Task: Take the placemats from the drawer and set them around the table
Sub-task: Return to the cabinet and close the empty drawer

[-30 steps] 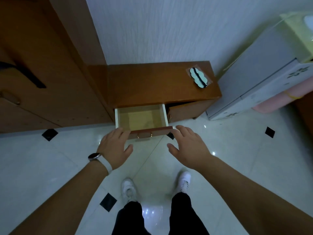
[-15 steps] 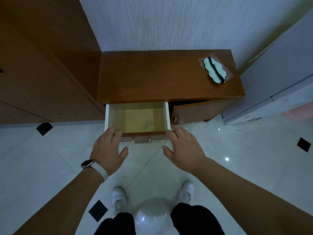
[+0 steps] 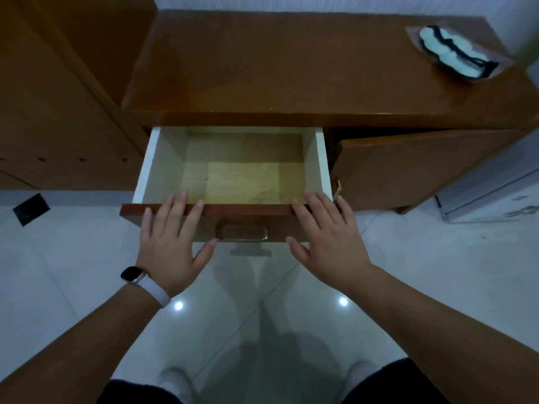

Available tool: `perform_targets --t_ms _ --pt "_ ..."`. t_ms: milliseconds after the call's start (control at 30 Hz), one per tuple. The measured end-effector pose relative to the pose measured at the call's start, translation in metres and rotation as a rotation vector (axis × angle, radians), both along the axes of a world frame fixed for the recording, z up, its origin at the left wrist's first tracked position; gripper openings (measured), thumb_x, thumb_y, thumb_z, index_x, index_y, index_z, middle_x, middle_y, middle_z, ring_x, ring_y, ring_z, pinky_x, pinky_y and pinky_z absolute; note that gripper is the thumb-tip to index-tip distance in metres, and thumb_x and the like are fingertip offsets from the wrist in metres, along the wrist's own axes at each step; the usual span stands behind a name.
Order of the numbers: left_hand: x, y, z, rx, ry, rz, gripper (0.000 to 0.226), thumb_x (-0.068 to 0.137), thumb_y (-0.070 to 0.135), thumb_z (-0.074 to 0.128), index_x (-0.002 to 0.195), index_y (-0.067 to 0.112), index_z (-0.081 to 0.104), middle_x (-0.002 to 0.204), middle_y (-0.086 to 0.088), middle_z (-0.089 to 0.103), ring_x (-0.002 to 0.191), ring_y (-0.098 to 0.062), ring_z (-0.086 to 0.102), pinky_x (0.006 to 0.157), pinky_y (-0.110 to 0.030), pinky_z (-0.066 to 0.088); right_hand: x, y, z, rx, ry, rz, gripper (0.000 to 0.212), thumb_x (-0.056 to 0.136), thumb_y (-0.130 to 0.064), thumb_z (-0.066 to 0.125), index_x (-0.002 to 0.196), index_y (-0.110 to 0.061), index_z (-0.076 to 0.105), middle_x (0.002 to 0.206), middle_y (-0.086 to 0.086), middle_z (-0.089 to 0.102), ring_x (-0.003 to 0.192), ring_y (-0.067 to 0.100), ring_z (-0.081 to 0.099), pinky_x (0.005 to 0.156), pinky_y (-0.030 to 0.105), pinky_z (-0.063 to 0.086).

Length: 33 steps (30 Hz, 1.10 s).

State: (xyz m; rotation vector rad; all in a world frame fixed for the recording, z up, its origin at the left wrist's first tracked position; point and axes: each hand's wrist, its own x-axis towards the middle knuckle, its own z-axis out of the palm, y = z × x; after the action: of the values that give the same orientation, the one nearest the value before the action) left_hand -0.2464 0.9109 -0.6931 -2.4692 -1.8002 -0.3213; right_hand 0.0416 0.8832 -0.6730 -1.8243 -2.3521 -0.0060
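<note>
Two grips, one drawer, one watch

Setting: room in a home, household furniture on a tiled floor.

Low glossy brown wooden sideboard against white textured wall, with pulled-out drawer of white sides and pale wood bottom and brass pull handle. Tall brown wooden cupboard adjoining at left. Glossy white floor tiles with small black diamond inset. White-grey panelled unit at right. Clear plastic packet on sideboard top.
</note>
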Motion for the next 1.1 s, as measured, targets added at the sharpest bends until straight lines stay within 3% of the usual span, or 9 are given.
perform_targets --t_ms 167,333,533,700,867,1100 --pt "-0.008 0.023 -0.035 0.368 0.015 -0.099 0.071 0.084 0.053 0.048 0.139 0.009 0.042 0.144 -0.022 0.043 0.134 -0.038 0.036 0.108 -0.056 0.022 0.007 0.022 -0.037 0.349 0.000 0.042 0.060 0.091 -0.047 0.053 0.140 -0.012 0.048 0.147 0.012 0.048 0.137 0.030 0.042 0.111 0.051 0.024" --pt "-0.004 0.043 -0.048 0.515 -0.010 -0.109 0.069 0.083 0.054 0.049 0.134 0.006 0.044 0.140 -0.023 0.045 0.131 -0.040 0.038 0.106 -0.057 0.021 0.015 0.041 -0.051 0.506 -0.032 0.074 0.058 0.090 -0.044 0.055 0.139 -0.014 0.046 0.145 0.012 0.051 0.135 0.029 0.045 0.111 0.050 0.026" --pt "0.004 0.069 -0.052 0.586 -0.049 -0.091 0.066 0.084 0.053 0.049 0.133 0.009 0.045 0.139 -0.021 0.045 0.130 -0.039 0.038 0.108 -0.057 0.019 0.009 0.059 -0.051 0.511 -0.051 -0.001 0.060 0.089 -0.043 0.057 0.141 -0.016 0.044 0.147 0.011 0.048 0.137 0.030 0.040 0.114 0.054 0.018" --pt "0.009 0.091 -0.060 0.599 -0.076 -0.056 0.070 0.084 0.053 0.047 0.140 0.011 0.038 0.148 -0.023 0.035 0.138 -0.041 0.027 0.112 -0.056 0.009 0.006 0.078 -0.063 0.552 -0.083 -0.058 0.073 0.087 -0.046 0.056 0.149 -0.018 0.029 0.157 0.013 0.021 0.146 0.032 0.020 0.116 0.055 0.008" --pt "0.005 0.116 -0.077 0.644 -0.036 0.008 0.070 0.087 0.041 0.050 0.148 0.013 0.028 0.153 -0.023 0.023 0.142 -0.042 0.020 0.111 -0.062 0.015 0.004 0.105 -0.073 0.572 -0.132 -0.093 0.082 0.086 -0.045 0.060 0.152 -0.020 0.018 0.159 0.014 0.009 0.147 0.033 0.008 0.116 0.053 0.000" --pt "-0.012 0.133 -0.107 0.440 -0.007 0.074 0.070 0.085 0.048 0.044 0.147 0.015 0.035 0.157 -0.023 0.020 0.144 -0.043 0.017 0.107 -0.065 0.022 0.007 0.125 -0.114 0.491 -0.145 -0.084 0.084 0.084 -0.041 0.066 0.153 -0.024 0.020 0.161 0.012 0.008 0.147 0.033 0.011 0.114 0.056 0.012"
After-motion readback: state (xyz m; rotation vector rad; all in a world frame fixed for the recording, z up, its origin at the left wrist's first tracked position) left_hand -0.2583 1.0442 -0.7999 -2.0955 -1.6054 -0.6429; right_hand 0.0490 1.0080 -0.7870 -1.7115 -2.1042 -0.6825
